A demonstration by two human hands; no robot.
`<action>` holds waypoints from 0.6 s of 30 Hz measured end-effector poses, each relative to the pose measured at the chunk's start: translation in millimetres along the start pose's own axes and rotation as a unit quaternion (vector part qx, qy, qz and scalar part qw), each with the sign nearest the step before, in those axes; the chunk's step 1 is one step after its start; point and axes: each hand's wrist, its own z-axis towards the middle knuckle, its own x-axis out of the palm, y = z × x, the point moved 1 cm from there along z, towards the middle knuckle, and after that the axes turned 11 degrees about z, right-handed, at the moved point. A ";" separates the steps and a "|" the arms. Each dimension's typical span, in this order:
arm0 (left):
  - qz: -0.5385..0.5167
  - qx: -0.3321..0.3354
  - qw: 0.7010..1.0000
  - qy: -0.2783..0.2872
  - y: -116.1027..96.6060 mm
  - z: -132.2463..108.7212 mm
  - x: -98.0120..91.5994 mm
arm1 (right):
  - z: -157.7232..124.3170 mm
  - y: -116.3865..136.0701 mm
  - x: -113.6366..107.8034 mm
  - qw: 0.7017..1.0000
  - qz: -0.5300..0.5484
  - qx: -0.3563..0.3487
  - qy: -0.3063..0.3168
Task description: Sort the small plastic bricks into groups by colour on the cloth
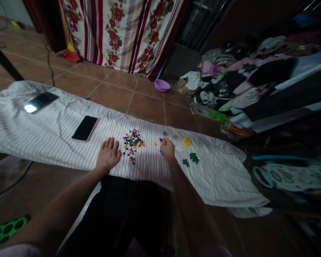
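Note:
A pile of small coloured beads [132, 142] lies on a pink-and-white striped cloth [50, 132] spread over a long surface. My left hand [108, 154] rests flat on the cloth just left of the pile, fingers stretched out. My right hand [168, 148] is to the right of the pile, fingers curled in a pinch around small blue pieces. Beyond it lie sorted little groups: a yellow group [187, 141], a green group [194, 157] and a dark blue group [186, 162].
A black phone [85, 128] lies on the cloth left of my hands, and a shiny tablet [38, 102] farther left. A purple bowl [162, 85] sits on the tiled floor. Heaped clothes [240, 78] fill the right side; a floral curtain [120, 32] hangs behind.

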 end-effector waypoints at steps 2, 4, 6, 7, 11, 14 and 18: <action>-0.005 0.001 1.000 0.002 0.1 -0.1 0.2 | -4.0 1.9 0.3 0.999 0.026 -0.028 -0.025; -0.001 0.003 1.000 0.002 0.2 -0.2 0.6 | -9.0 5.2 1.8 0.996 0.054 -0.062 -0.041; 0.005 0.006 1.000 -0.001 0.4 -0.3 0.9 | -16.2 9.4 5.2 0.990 0.085 -0.098 -0.046; 0.005 0.007 1.000 -0.003 0.5 -0.3 0.9 | -21.1 11.8 7.6 0.987 0.101 -0.117 -0.044; 0.003 0.010 1.000 -0.005 0.7 -0.2 -0.1 | -49.4 22.4 20.1 0.972 0.151 -0.179 -0.018; 0.006 0.012 1.000 -0.002 0.8 -0.1 -0.7 | -73.7 30.5 29.1 0.969 0.158 -0.191 0.022; 0.009 0.013 1.000 -0.005 1.4 -0.5 0.3 | -97.5 39.9 37.7 0.967 0.153 -0.183 0.084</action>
